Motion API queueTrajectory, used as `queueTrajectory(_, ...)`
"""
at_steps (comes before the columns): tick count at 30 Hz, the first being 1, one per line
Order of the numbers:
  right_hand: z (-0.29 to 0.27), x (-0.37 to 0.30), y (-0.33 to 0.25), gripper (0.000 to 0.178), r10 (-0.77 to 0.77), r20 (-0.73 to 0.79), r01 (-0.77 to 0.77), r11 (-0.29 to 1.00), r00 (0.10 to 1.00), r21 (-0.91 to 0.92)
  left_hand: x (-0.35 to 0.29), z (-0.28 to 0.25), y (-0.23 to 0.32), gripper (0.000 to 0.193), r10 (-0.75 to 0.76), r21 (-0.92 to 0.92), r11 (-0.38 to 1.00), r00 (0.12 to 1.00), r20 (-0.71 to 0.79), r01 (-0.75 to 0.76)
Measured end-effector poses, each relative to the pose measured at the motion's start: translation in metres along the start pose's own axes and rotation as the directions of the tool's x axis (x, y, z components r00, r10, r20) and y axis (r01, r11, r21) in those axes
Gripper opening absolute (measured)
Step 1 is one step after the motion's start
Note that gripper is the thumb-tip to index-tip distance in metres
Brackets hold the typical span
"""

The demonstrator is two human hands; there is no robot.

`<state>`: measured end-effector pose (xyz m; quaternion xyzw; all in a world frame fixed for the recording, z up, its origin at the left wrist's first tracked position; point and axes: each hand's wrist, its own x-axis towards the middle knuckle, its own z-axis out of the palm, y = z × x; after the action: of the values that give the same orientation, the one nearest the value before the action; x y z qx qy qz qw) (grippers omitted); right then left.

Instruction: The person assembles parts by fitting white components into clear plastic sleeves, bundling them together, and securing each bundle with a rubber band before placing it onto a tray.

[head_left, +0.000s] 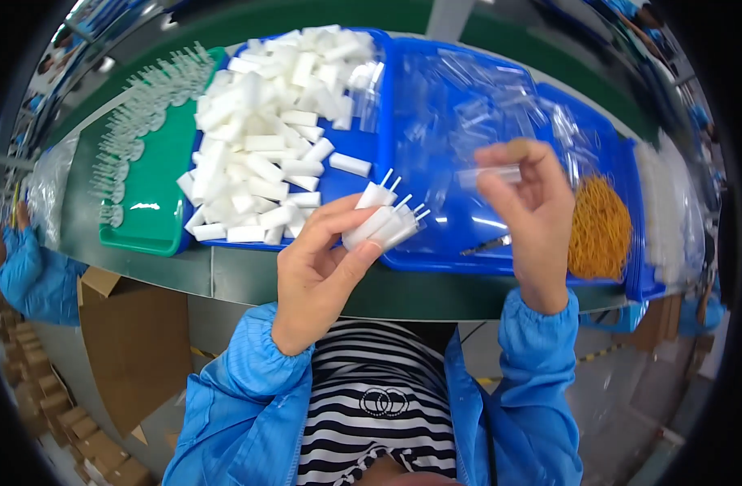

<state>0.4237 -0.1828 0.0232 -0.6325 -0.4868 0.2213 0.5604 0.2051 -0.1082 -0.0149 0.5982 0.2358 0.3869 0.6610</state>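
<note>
My left hand (322, 263) is closed round several white foam cylinders (383, 225), held in a tilted bunch. A thin pale stem sticks out of the upper end of each. To the right, my right hand (533, 206) pinches a clear plastic tube (492, 173) between thumb and fingers, slightly blurred. It is above a blue tray (444, 257) where many similar clear tubes (488, 101) lie loose. Beyond my left hand, a heap of white foam cylinders (261, 142) fills another blue tray (359, 150).
At the far left a green tray (164, 178) holds clear stemmed pieces with round bases (136, 121). Orange rubber bands (601, 231) lie piled right of my right hand. A dark pen-like tool (486, 245) rests in the tube tray. A cardboard box (136, 340) stands below the table edge.
</note>
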Motion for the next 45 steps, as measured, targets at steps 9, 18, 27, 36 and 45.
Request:
queueTrajectory(9, 0.019, -0.007, 0.0, 0.03, 0.025, 0.105, -0.049, 0.971, 0.994, 0.235, -0.003, 0.009, -0.002, 0.032, -0.006, 0.088, 0.996, 0.999, 0.034, 0.003)
queueTrajectory(18, 0.037, -0.013, 0.017, 0.024, -0.056, -0.012, 0.057, 0.97, 0.998, 0.235, 0.004, 0.009, -0.004, 0.028, 0.055, 0.117, 0.992, 0.998, 0.007, -0.055)
queueTrajectory(27, 0.039, -0.018, 0.022, 0.022, -0.283, -0.08, 0.29, 0.953, 0.956, 0.087, 0.012, 0.016, -0.005, 0.019, 0.148, 0.275, 0.952, 0.988, -0.04, -0.132)
queueTrajectory(36, 0.035, -0.017, 0.019, 0.02, -0.007, 0.023, 0.0, 0.949, 1.0, 0.314, 0.015, 0.018, -0.004, 0.016, 0.12, 0.383, 0.919, 0.992, -0.044, -0.094)
queueTrajectory(45, 0.019, -0.006, 0.024, 0.021, -0.041, 0.074, 0.022, 0.971, 0.996, 0.24, 0.008, 0.022, 0.004, 0.033, 0.141, 0.435, 0.892, 0.99, -0.011, -0.123)
